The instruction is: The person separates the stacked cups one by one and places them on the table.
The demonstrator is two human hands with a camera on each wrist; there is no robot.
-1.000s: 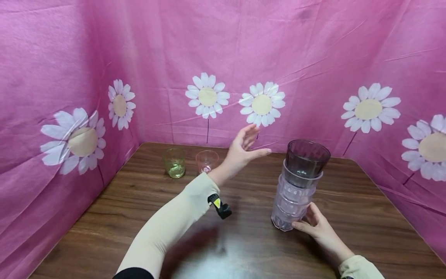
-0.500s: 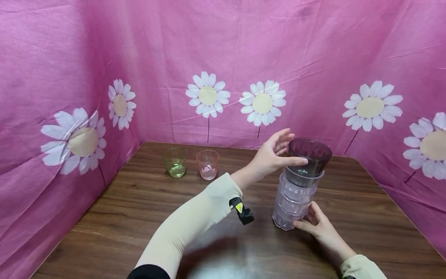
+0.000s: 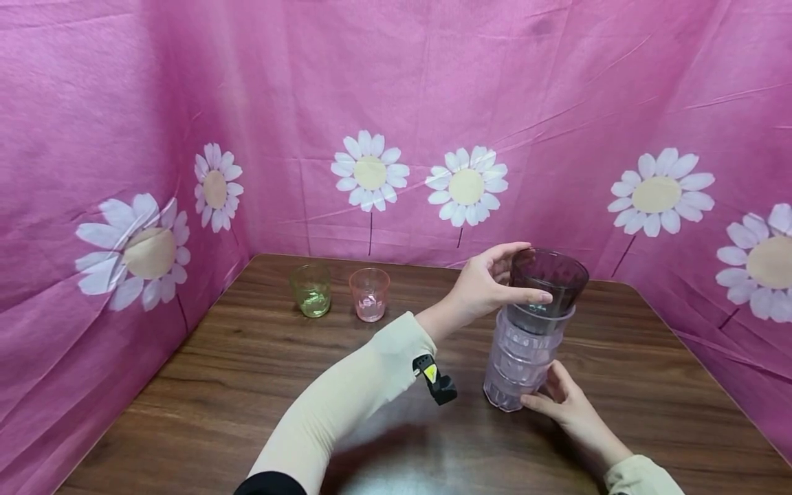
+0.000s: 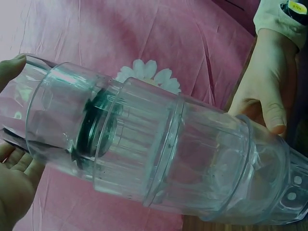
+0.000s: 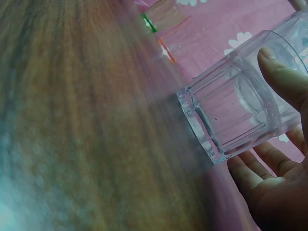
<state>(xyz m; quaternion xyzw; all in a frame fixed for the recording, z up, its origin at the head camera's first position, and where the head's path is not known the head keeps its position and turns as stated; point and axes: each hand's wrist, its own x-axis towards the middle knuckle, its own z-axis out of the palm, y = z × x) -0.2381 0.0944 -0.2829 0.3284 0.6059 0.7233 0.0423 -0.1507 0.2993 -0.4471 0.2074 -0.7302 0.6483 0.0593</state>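
Observation:
Several clear, faintly purple tumblers [image 3: 522, 354] are nested in an upright stack that leans slightly right in the head view. A dark smoky tumbler [image 3: 562, 280] sits in the top one, its upper part standing above the rim. My left hand [image 3: 479, 287] holds the dark tumbler from the left, thumb in front and fingers behind. Down at the stack's base, my right hand [image 3: 578, 416] grips the lowest clear tumbler [image 5: 226, 106] from the right. The left wrist view shows the dark tumbler's thick base [image 4: 98, 125] through the clear walls.
A green glass [image 3: 311, 292] and a pink glass [image 3: 370, 295] stand upright toward the back left of the brown wooden table [image 3: 247, 385]. Pink cloth [image 3: 396, 82] printed with daisies hangs around the back and both sides.
My left hand has moved right from beside the pink glass to the dark tumbler, and its fingers have closed round it. The right hand and the stack stay put.

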